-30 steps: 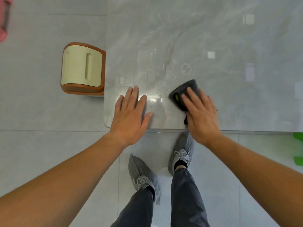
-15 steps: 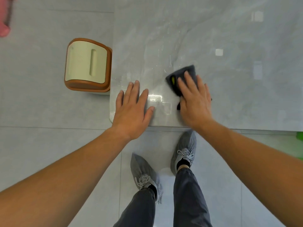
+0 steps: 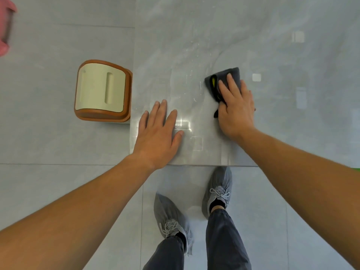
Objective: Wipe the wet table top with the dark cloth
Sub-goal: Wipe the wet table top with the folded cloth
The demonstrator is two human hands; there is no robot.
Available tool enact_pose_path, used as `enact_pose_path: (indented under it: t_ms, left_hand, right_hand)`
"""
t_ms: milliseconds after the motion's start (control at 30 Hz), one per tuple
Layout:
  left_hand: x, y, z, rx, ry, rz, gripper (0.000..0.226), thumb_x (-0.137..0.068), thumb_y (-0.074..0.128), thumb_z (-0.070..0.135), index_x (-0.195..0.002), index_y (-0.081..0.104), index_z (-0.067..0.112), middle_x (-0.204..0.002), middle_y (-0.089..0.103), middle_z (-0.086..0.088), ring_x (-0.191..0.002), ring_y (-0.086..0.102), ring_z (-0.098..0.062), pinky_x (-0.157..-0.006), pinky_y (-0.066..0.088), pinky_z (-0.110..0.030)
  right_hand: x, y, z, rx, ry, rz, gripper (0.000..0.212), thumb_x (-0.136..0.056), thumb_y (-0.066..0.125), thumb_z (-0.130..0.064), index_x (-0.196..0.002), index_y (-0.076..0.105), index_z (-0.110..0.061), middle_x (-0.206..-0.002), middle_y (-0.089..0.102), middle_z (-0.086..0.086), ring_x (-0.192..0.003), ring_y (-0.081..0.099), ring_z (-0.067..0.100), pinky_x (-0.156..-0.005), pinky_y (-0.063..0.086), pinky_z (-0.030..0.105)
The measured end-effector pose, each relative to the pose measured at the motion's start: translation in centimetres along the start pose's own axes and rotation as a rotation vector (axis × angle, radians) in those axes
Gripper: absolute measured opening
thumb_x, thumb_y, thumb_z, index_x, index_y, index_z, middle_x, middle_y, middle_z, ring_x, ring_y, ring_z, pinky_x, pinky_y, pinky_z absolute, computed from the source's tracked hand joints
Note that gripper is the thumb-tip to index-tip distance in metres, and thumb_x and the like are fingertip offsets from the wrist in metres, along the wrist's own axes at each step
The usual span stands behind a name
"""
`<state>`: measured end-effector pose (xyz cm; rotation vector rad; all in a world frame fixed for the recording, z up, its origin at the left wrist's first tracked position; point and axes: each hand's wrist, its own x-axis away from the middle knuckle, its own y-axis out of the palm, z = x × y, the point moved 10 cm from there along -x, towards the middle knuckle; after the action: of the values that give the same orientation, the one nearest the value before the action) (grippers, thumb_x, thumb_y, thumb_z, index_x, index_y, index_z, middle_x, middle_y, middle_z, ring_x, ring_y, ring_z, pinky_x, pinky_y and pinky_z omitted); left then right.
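A glossy grey marble table top (image 3: 272, 123) fills the upper right, with water droplets and streaks (image 3: 191, 88) near its left part. My right hand (image 3: 234, 106) presses flat on the dark cloth (image 3: 232, 75), a folded grey rag with a yellow patch at its left side, lying on the table. Part of the cloth is hidden under the palm. My left hand (image 3: 159, 133) rests flat near the table's front left corner, fingers apart, holding nothing.
A cream stool with a brown rim (image 3: 102, 91) stands on the floor against the table's left edge. Something pink (image 3: 5, 30) sits at the far left. My two shoes (image 3: 219, 190) stand under the front edge of the table.
My right hand has slid the dark cloth away from the front edge, farther onto the table. The left hand has stayed flat near the corner.
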<state>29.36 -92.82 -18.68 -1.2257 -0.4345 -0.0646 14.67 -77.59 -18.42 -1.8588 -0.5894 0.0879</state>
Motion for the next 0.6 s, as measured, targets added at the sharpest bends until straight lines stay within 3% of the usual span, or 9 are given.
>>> enact_pose_path:
  t_ms: [67,233,367,533,600]
  left_hand:
    - [-0.3,0.0,-0.1,-0.015,0.006,-0.012,0.061,-0.104,0.021,0.052,-0.157,0.018,0.022,-0.169,-0.001,-0.008,-0.155,-0.008,-0.026,-0.123,-0.002,-0.044]
    - [-0.2,-0.1,0.0,-0.006,-0.003,0.000,0.059,-0.103,0.025,0.051,-0.154,0.025,0.020,-0.168,0.005,-0.011,-0.155,-0.002,-0.028,-0.122,0.004,-0.047]
    - [-1.1,-1.0,0.2,-0.009,0.021,0.042,0.055,-0.101,0.029,0.050,-0.145,0.039,0.019,-0.163,0.018,-0.015,-0.151,0.011,-0.031,-0.120,0.010,-0.048]
    - [-4.1,-2.0,-0.4,0.002,0.038,0.071,0.054,-0.102,0.030,0.049,-0.144,0.039,0.018,-0.165,0.013,-0.016,-0.153,0.005,-0.031,-0.121,0.004,-0.046]
    - [-5.8,-2.5,-0.5,0.020,0.012,0.065,0.056,-0.101,0.029,0.050,-0.146,0.036,0.017,-0.166,0.009,-0.015,-0.154,0.002,-0.030,-0.122,0.004,-0.046]
  right_hand:
    - [0.6,0.2,-0.7,0.014,0.018,0.001,0.060,-0.100,0.036,-0.019,-0.158,0.022,-0.028,-0.168,0.007,-0.005,-0.154,-0.002,0.028,-0.125,-0.003,0.045]
    - [5.8,2.6,-1.8,0.111,-0.245,-0.067,0.056,-0.102,0.040,-0.037,-0.156,0.030,-0.028,-0.166,0.017,-0.003,-0.154,0.006,0.031,-0.124,0.004,0.051]
    - [2.4,1.5,-0.8,0.152,-0.380,-0.066,0.053,-0.100,0.039,-0.040,-0.152,0.038,-0.031,-0.164,0.024,-0.006,-0.152,0.014,0.033,-0.123,0.012,0.054]
    - [-5.3,-0.7,-0.2,0.066,-0.110,0.044,0.053,-0.103,0.041,-0.031,-0.155,0.032,-0.029,-0.167,0.016,-0.004,-0.153,0.007,0.034,-0.124,0.004,0.049]
    - [-4.4,-0.2,-1.4,0.075,-0.154,0.070,0.054,-0.100,0.044,-0.029,-0.154,0.036,-0.026,-0.166,0.020,0.000,-0.152,0.010,0.037,-0.123,0.006,0.053]
